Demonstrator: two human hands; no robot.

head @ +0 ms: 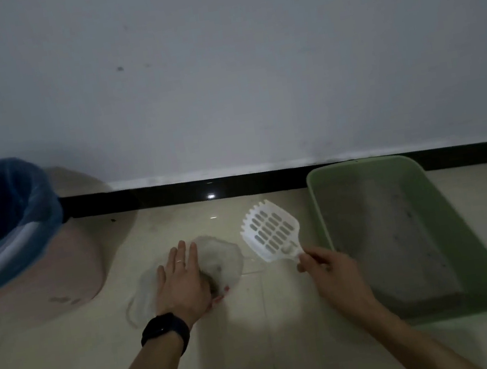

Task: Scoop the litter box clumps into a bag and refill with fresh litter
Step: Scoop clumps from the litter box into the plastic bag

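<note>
Starting at the right grip (327, 269), its fingers are seen curled round the thin handle of the white scoop (271, 230), whose slotted blade is pointed up and away, between the bag and the litter box. The left grip (184, 281) is laid flat with its fingers straight on the clear plastic bag (224, 256), which lies crumpled on the floor (261, 355). Nothing appears to be clasped by it, though the thumb is partly hidden at the bag's near edge.

The scoop is judged light and stiff, being moulded plastic. Once loaded it is likely to turn nose-heavy, so a firm hold on the handle, nearer the blade, would be wanted. The bag is judged thin, limp and slippery. It will not stand open by itself, so its rim should be pinched and lifted. Something dark shows through it, but what it is cannot be told.

Further right, the green litter box (318, 204) is set against the skirting. The grey litter (393, 225) in it is judged loose and heavy, and no clumps can be made out. Well to the left stands a pink bin (69, 273) with a blue liner (1, 201).
</note>
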